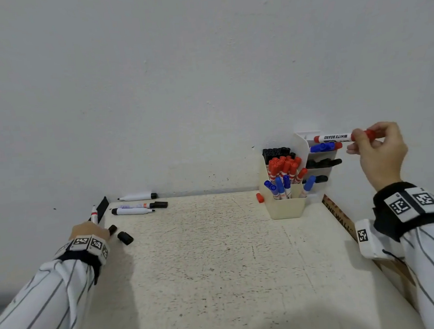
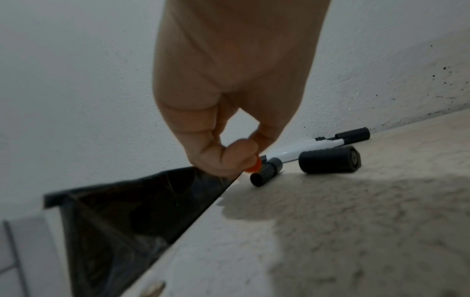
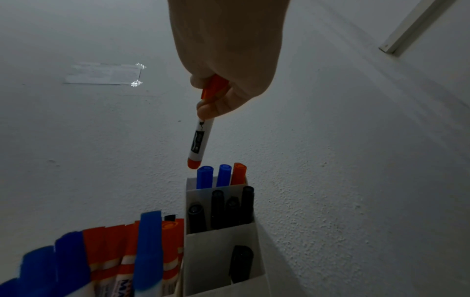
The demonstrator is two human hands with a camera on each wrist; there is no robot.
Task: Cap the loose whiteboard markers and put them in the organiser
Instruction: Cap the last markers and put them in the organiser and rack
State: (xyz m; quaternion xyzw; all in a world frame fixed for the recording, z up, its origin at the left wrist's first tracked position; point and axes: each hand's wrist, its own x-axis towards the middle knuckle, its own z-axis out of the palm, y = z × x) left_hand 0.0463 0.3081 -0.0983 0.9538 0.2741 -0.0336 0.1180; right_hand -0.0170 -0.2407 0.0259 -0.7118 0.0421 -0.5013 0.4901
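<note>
My right hand (image 1: 363,141) pinches a capped red whiteboard marker (image 1: 333,137) by its cap and holds it level just above the top tier of the cream organiser (image 1: 288,208). In the right wrist view the marker (image 3: 201,140) hangs with its rear end over two blue markers and a red one (image 3: 221,176). My left hand (image 1: 97,225) pinches a red-banded marker (image 1: 94,214) at the table's left edge, with its red end (image 2: 254,166) at my fingertips. Two black caps (image 1: 125,238) lie beside it. Three loose markers (image 1: 134,210) lie behind.
A red cap (image 1: 260,197) lies against the organiser's left side. A black bag (image 2: 127,211) hangs off the left edge of the speckled table (image 1: 217,254). A cardboard box (image 1: 340,214) runs along the right edge. The white wall stands close behind.
</note>
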